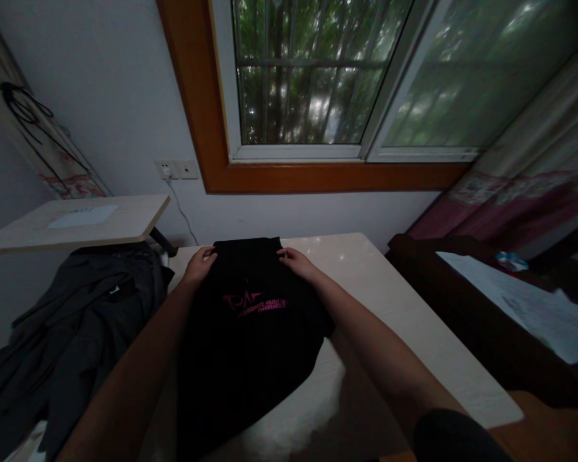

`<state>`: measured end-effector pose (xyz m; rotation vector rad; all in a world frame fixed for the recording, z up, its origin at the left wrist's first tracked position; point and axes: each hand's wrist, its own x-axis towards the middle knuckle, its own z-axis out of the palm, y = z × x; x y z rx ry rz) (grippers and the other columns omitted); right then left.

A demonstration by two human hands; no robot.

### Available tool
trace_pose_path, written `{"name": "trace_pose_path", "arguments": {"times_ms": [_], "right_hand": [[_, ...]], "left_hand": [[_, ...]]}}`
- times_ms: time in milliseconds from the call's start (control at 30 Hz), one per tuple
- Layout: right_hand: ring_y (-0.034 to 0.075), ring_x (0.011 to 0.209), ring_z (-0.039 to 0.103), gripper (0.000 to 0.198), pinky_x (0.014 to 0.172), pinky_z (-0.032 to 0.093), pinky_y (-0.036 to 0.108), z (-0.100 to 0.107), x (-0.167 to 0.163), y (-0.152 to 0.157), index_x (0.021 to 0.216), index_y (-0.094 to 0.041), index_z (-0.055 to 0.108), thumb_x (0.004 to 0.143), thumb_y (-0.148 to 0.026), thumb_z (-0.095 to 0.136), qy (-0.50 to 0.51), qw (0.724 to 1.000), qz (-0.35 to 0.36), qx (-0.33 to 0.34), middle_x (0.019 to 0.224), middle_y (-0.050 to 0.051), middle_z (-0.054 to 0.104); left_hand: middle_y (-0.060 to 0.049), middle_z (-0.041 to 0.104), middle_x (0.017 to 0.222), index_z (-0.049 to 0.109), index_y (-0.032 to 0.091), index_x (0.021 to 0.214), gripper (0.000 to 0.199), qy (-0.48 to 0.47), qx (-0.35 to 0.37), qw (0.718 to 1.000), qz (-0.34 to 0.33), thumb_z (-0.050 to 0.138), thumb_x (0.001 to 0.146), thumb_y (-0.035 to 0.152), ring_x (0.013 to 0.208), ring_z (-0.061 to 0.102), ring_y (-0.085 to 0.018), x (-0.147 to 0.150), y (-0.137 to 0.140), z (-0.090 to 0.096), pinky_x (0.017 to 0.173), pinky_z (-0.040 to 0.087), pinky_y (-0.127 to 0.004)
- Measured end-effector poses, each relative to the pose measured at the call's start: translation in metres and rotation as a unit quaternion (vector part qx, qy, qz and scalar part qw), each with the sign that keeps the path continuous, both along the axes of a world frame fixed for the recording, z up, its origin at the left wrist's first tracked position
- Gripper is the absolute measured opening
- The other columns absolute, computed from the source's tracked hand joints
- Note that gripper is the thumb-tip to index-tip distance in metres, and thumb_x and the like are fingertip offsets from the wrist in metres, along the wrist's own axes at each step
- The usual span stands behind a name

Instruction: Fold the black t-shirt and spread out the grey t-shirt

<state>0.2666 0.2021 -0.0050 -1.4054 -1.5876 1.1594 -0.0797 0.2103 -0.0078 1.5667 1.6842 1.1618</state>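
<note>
On light tabletop point(368, 276): blk shirt point(241, 366), far end btwn L hand point(200, 264) & R hand point(297, 263).
Long axis runs from there twd wearer; both abt equally near, at its far corners. Hands apart, fingers at cloth; pinched or just resting, can't tell.

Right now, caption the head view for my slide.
Left hand and right hand at the far end of a black garment with pink lettering, on a table.
</note>
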Motion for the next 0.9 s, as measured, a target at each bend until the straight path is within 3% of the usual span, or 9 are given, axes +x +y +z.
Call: {"name": "trace_pose_path", "arguments": {"times_ms": [133, 233, 367, 533, 600, 733, 833, 900], "right_hand": [[0.015, 0.073, 0.059, 0.043, 0.067, 0.048, 0.027, 0.009, 0.018, -0.029, 0.126, -0.023, 0.057, 0.088, -0.040, 0.063, 0.003, 0.999, 0.037, -0.006, 0.083, -0.001, 0.063], [0.018, 0.078, 0.064, 0.052, 0.072, 0.053, 0.032, 0.017, 0.037, -0.056, 0.131, -0.024, 0.055, 0.088, -0.050, 0.066, 0.017, 0.994, 0.096, -0.048, 0.091, 0.003, 0.067], [0.023, 0.104, 0.066, 0.055, 0.096, 0.053, 0.040, 0.022, 0.061, -0.091, 0.129, -0.025, 0.056, 0.081, -0.045, 0.077, 0.092, 0.980, 0.142, -0.104, 0.119, 0.007, 0.067], [0.025, 0.117, 0.062, 0.063, 0.108, 0.046, 0.044, 0.023, 0.076, -0.127, 0.132, -0.026, 0.054, 0.076, -0.037, 0.082, 0.152, 0.972, 0.129, -0.124, 0.129, 0.007, 0.064], [0.025, 0.116, 0.063, 0.065, 0.107, 0.047, 0.043, 0.026, 0.078, -0.140, 0.134, -0.028, 0.053, 0.076, -0.035, 0.081, 0.173, 0.971, 0.104, -0.131, 0.131, 0.007, 0.063], [0.023, 0.099, 0.069, 0.066, 0.088, 0.056, 0.038, 0.041, 0.076, -0.165, 0.137, -0.032, 0.050, 0.078, -0.035, 0.079, 0.212, 0.966, 0.054, -0.139, 0.122, 0.006, 0.067], [0.021, 0.091, 0.070, 0.065, 0.079, 0.056, 0.033, 0.056, 0.072, -0.182, 0.136, -0.031, 0.050, 0.077, -0.033, 0.080, 0.225, 0.964, 0.035, -0.140, 0.113, 0.005, 0.070], [0.021, 0.091, 0.069, 0.062, 0.077, 0.055, 0.032, 0.065, 0.070, -0.192, 0.133, -0.030, 0.052, 0.077, -0.032, 0.080, 0.233, 0.961, 0.037, -0.143, 0.112, 0.005, 0.071]], "left_hand": [[-0.013, 0.064, 0.121, 0.062, 0.016, 0.122, 0.047, 0.039, 0.022, 0.999, 0.025, 0.065, 0.080, 0.035, 0.117, 0.059, -0.028, -0.004, -0.032, -0.001, 0.107, 0.043, -0.045], [-0.013, 0.061, 0.127, 0.057, 0.018, 0.129, 0.053, 0.084, 0.027, 0.996, 0.020, 0.064, 0.082, 0.040, 0.121, 0.057, -0.028, -0.009, -0.065, -0.004, 0.110, 0.042, -0.047], [-0.014, 0.056, 0.139, 0.048, 0.020, 0.137, 0.061, 0.082, 0.023, 0.996, -0.036, 0.065, 0.083, 0.042, 0.129, 0.054, -0.028, -0.016, -0.114, -0.007, 0.112, 0.041, -0.047], [-0.013, 0.036, 0.159, 0.026, 0.025, 0.153, 0.088, 0.045, -0.059, 0.990, -0.123, 0.071, 0.080, 0.047, 0.143, 0.041, -0.029, -0.027, -0.176, 0.001, 0.120, 0.033, -0.048], [-0.013, 0.032, 0.162, 0.023, 0.028, 0.156, 0.096, 0.012, -0.102, 0.984, -0.144, 0.075, 0.077, 0.047, 0.144, 0.041, -0.031, -0.031, -0.194, 0.010, 0.119, 0.036, -0.048], [-0.015, 0.043, 0.156, 0.017, 0.030, 0.158, 0.105, -0.093, -0.189, 0.964, -0.160, 0.079, 0.074, 0.046, 0.134, 0.054, -0.033, -0.037, -0.214, 0.028, 0.106, 0.050, -0.048], [-0.013, 0.047, 0.153, 0.028, 0.029, 0.155, 0.098, -0.098, -0.196, 0.961, -0.166, 0.079, 0.073, 0.046, 0.134, 0.054, -0.032, -0.042, -0.218, 0.035, 0.105, 0.051, -0.047], [-0.011, 0.053, 0.148, 0.042, 0.028, 0.148, 0.089, -0.057, -0.163, 0.973, -0.151, 0.080, 0.070, 0.046, 0.132, 0.055, -0.032, -0.046, -0.217, 0.034, 0.104, 0.051, -0.046]]}}
